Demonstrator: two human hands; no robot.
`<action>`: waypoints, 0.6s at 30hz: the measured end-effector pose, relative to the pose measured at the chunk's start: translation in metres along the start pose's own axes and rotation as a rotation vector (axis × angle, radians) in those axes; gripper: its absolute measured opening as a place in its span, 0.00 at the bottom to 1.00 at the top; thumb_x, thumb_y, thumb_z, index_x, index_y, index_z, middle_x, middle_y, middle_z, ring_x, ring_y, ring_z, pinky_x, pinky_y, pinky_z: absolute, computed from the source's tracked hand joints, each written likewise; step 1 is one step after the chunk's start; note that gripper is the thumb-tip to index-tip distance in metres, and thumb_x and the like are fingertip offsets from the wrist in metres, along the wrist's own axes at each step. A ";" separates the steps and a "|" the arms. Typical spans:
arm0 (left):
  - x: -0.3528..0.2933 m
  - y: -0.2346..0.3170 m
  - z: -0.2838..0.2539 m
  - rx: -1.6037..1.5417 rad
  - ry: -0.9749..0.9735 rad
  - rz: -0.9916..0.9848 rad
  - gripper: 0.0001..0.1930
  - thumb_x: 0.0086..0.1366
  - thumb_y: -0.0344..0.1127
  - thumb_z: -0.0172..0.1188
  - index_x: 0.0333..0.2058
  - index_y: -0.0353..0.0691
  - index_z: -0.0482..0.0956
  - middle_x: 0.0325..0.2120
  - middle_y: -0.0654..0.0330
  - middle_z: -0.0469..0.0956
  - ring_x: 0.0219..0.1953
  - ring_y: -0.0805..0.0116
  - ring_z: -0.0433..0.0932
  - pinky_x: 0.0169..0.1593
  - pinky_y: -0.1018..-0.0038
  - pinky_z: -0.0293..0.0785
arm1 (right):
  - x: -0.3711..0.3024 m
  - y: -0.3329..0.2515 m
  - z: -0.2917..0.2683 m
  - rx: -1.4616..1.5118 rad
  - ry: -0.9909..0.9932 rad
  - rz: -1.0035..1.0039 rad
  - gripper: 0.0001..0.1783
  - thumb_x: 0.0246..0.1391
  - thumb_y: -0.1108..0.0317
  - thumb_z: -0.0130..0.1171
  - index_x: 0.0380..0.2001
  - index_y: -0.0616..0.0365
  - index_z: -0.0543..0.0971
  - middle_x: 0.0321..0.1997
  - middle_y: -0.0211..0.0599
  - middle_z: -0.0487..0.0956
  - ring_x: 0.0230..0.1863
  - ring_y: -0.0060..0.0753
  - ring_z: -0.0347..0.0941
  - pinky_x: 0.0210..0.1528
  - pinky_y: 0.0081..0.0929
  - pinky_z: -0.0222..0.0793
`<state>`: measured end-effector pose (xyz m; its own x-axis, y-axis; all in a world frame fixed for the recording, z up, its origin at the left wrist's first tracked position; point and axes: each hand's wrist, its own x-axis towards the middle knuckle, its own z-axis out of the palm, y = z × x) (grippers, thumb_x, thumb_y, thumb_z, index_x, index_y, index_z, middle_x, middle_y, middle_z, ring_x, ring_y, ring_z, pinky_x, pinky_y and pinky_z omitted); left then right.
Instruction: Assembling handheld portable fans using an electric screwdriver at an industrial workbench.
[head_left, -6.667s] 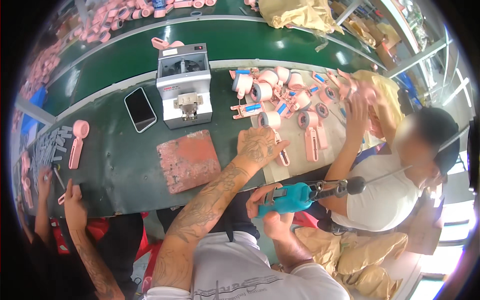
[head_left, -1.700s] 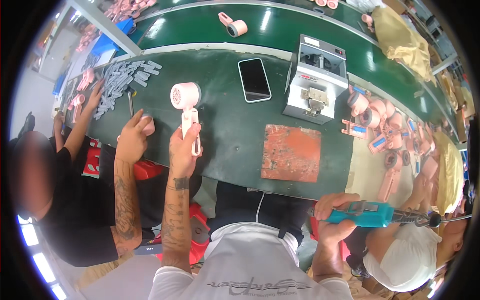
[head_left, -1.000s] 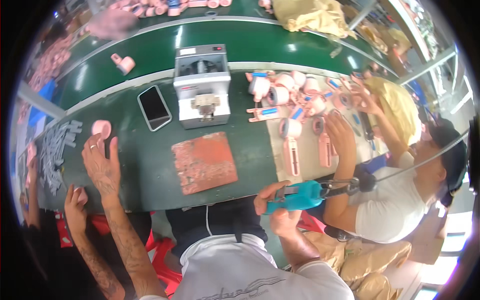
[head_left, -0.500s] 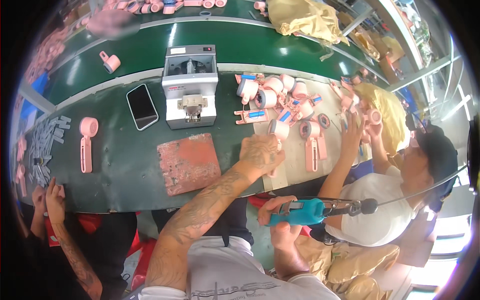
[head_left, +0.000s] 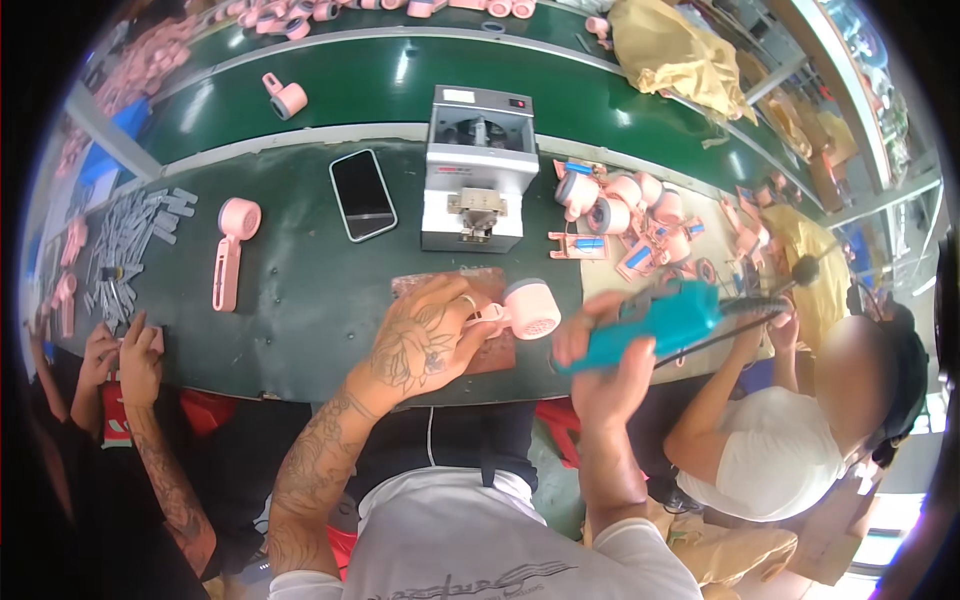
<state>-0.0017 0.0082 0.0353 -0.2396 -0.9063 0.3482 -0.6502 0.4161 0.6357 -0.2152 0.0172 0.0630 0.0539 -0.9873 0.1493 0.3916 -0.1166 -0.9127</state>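
Note:
A pink handheld fan (head_left: 532,310) is gripped by its handle in my left hand (head_left: 420,335), its round perforated head pointing right. It is held above a worn reddish square board (head_left: 497,357), which my hand and the fan partly cover. My right hand (head_left: 612,385) is wrapped round a teal electric screwdriver (head_left: 655,325), held sideways to the right of the fan. The tool looks slightly blurred, and its tip is hidden from me. A cable (head_left: 750,305) runs off its right end. The fan and the tool are apart.
A grey-white screw feeder (head_left: 480,170) stands behind the board, a phone (head_left: 363,195) to its left. Pink fan parts (head_left: 625,205) pile up at right; another fan (head_left: 232,255) and grey strips (head_left: 130,240) lie left. Co-workers' hands (head_left: 125,355) and a co-worker (head_left: 770,430) flank me.
My left hand has come back from the parts at right to the board with a fan. My right hand has raised the screwdriver over the table edge. The view has turned a little.

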 end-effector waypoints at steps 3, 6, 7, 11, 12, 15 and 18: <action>0.002 -0.019 0.000 0.029 -0.074 0.048 0.09 0.64 0.38 0.64 0.38 0.39 0.83 0.36 0.57 0.78 0.42 0.50 0.77 0.49 0.53 0.75 | 0.048 0.009 0.047 -0.050 -0.054 -0.164 0.42 0.57 0.29 0.60 0.47 0.64 0.73 0.23 0.32 0.70 0.24 0.30 0.67 0.27 0.32 0.63; 0.005 -0.033 0.012 0.054 -0.076 0.065 0.12 0.65 0.42 0.64 0.39 0.39 0.84 0.39 0.56 0.78 0.45 0.50 0.77 0.50 0.54 0.75 | 0.095 0.034 0.065 -0.102 -0.128 -0.329 0.36 0.61 0.37 0.61 0.46 0.65 0.72 0.25 0.34 0.71 0.25 0.30 0.69 0.26 0.28 0.66; 0.003 -0.034 0.013 0.006 -0.049 0.080 0.13 0.65 0.43 0.64 0.40 0.39 0.84 0.41 0.56 0.78 0.45 0.49 0.76 0.51 0.53 0.74 | 0.106 0.040 0.073 -0.111 -0.134 -0.357 0.33 0.63 0.40 0.61 0.46 0.65 0.72 0.24 0.33 0.71 0.25 0.29 0.69 0.27 0.28 0.67; -0.009 -0.039 0.014 0.014 -0.052 0.128 0.20 0.64 0.49 0.65 0.45 0.40 0.84 0.45 0.55 0.79 0.49 0.50 0.76 0.55 0.53 0.72 | 0.129 0.059 0.083 -0.185 -0.162 -0.388 0.24 0.67 0.50 0.60 0.43 0.65 0.73 0.24 0.31 0.74 0.25 0.24 0.70 0.29 0.25 0.68; -0.009 -0.038 0.013 0.039 -0.073 0.144 0.21 0.63 0.51 0.66 0.46 0.40 0.83 0.45 0.55 0.79 0.49 0.50 0.76 0.56 0.53 0.72 | 0.133 0.065 0.080 -0.205 -0.166 -0.367 0.20 0.68 0.54 0.59 0.41 0.64 0.74 0.23 0.30 0.76 0.25 0.21 0.71 0.30 0.23 0.67; -0.005 -0.034 0.020 -0.002 -0.012 0.079 0.23 0.63 0.53 0.65 0.47 0.40 0.82 0.46 0.54 0.79 0.51 0.50 0.75 0.58 0.54 0.71 | 0.141 0.077 0.070 -0.285 -0.230 -0.430 0.22 0.69 0.52 0.58 0.41 0.64 0.72 0.25 0.33 0.73 0.25 0.28 0.71 0.28 0.26 0.70; -0.006 -0.035 0.023 0.019 -0.006 0.063 0.23 0.64 0.54 0.64 0.46 0.40 0.82 0.45 0.54 0.78 0.51 0.51 0.75 0.59 0.54 0.70 | 0.138 0.078 0.068 -0.287 -0.236 -0.408 0.20 0.70 0.53 0.57 0.39 0.63 0.72 0.24 0.33 0.73 0.24 0.27 0.71 0.28 0.26 0.70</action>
<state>0.0053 -0.0028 -0.0047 -0.2845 -0.8788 0.3832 -0.6469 0.4709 0.5998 -0.1149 -0.1208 0.0385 0.1676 -0.8089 0.5635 0.1598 -0.5417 -0.8252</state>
